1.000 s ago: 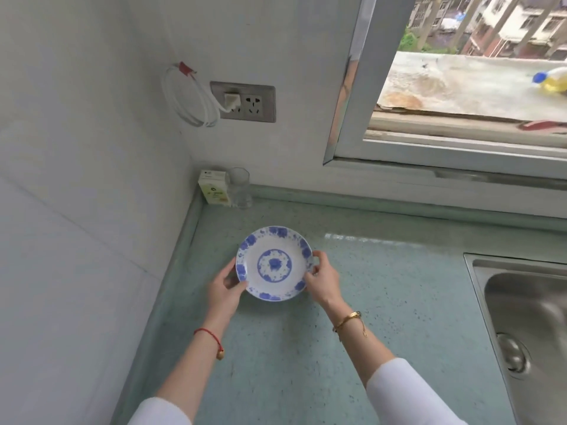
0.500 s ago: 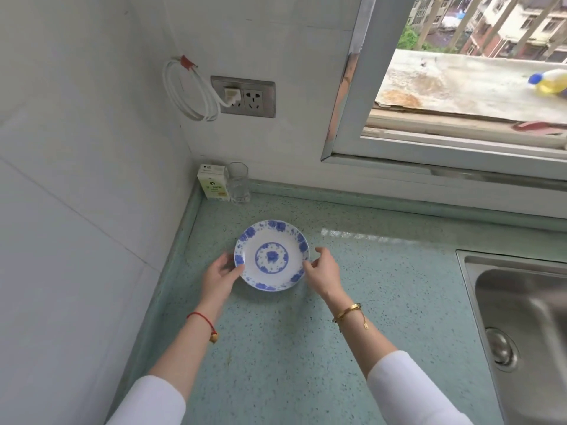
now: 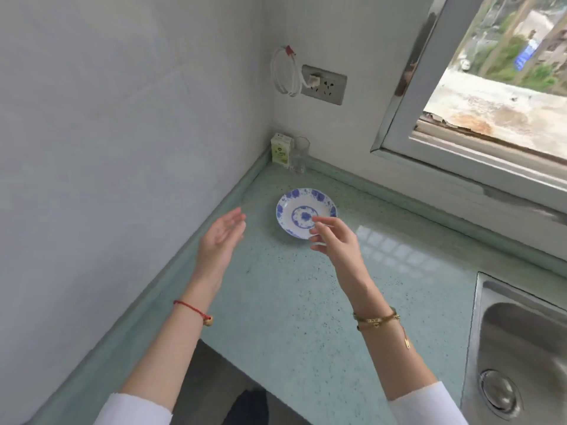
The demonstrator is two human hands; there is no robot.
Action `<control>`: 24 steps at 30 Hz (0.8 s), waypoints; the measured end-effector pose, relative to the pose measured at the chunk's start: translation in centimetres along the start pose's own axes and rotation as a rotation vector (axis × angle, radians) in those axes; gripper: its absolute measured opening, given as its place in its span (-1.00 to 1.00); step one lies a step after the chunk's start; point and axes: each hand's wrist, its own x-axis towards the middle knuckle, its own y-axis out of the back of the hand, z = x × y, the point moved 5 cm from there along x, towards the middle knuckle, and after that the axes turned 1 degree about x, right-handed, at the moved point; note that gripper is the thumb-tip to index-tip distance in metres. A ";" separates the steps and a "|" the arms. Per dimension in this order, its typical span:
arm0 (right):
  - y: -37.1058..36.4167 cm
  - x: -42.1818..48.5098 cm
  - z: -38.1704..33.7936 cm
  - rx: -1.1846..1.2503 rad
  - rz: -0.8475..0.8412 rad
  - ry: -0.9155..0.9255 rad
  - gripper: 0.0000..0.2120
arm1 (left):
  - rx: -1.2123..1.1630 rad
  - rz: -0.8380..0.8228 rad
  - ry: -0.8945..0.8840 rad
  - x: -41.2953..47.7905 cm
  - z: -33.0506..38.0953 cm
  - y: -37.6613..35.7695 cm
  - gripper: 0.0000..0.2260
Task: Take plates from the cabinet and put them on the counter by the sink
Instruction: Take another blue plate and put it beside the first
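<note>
Now both my hands hold nothing. My left hand [image 3: 224, 234] hangs over the bench [image 3: 291, 302], fingers straight and loose, palm turned inward, apart from the plate [image 3: 299, 210]. My right hand [image 3: 334, 237] hovers at the plate's near edge, fingers relaxed and slightly spread; whether a fingertip touches the rim I cannot tell. The plate lies flat on the bench toward the corner, near a carton [image 3: 281, 148] and a glass [image 3: 300, 154], with the sink [image 3: 521, 348] well off to my right. So one plate is down, I judge. No cabinet or other plates show, so how many remain I cannot say.
</note>
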 end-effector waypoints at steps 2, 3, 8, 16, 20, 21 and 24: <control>-0.7 -3.4 -0.9 -0.018 -0.107 0.029 -0.79 | -0.024 0.085 -0.037 -5.1 0.9 1.7 -0.73; -1.0 -4.7 -1.3 -0.022 -0.147 0.048 -0.80 | -0.037 0.118 -0.059 -7.2 1.4 2.4 -0.73; -3.3 -13.3 -1.6 -0.076 -0.423 0.135 -0.82 | -0.102 0.363 -0.161 -21.6 2.4 6.4 -0.77; -10.5 -30.7 0.9 -0.136 -0.890 0.158 -0.81 | -0.114 0.815 -0.199 -46.0 0.8 12.6 -0.71; -14.5 -41.3 3.0 -0.188 -1.132 0.136 -0.80 | -0.133 1.052 -0.197 -58.6 -1.0 14.8 -0.64; -15.3 -44.0 3.7 -0.203 -1.188 0.125 -0.81 | -0.143 1.114 -0.196 -61.6 -1.6 15.2 -0.62; -17.8 -52.1 6.0 -0.224 -1.330 0.094 -0.81 | -0.168 1.283 -0.190 -70.5 -3.3 16.8 -0.64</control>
